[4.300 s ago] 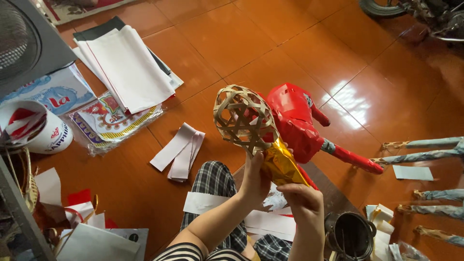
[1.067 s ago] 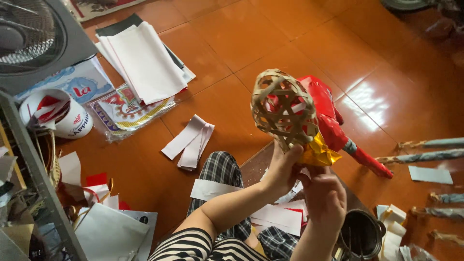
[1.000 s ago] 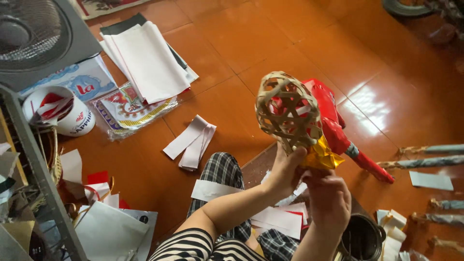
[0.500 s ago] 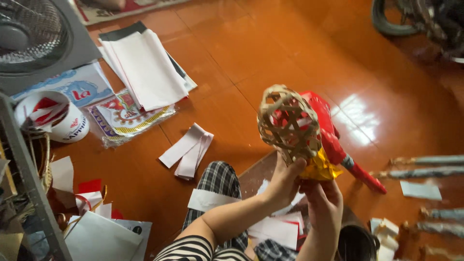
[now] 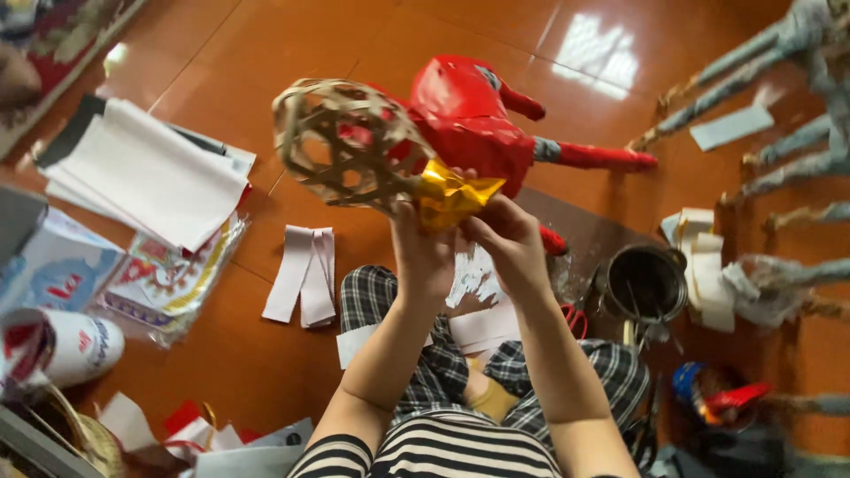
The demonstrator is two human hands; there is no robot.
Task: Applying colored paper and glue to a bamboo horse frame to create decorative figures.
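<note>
Holding up woven bamboo ball frame (image 5: pixel 347 146) above lap, over orange tile floor (image 5: pixel 266 44). Left hand (image 5: pixel 423 252) gripping frame's base, fingers clenched around it. Right hand (image 5: pixel 509 243) pinching crumpled gold foil (image 5: pixel 450 193) against frame, fingers closed on foil. Lying just behind: red papier-mâché figure (image 5: pixel 469 111). Resting nearby on floor: white paper strips (image 5: pixel 303 274), dark metal pot (image 5: pixel 644 283).

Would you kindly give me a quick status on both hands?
Left hand grips woven frame. Right hand pinches gold foil. Red paper figure directly behind.
</note>
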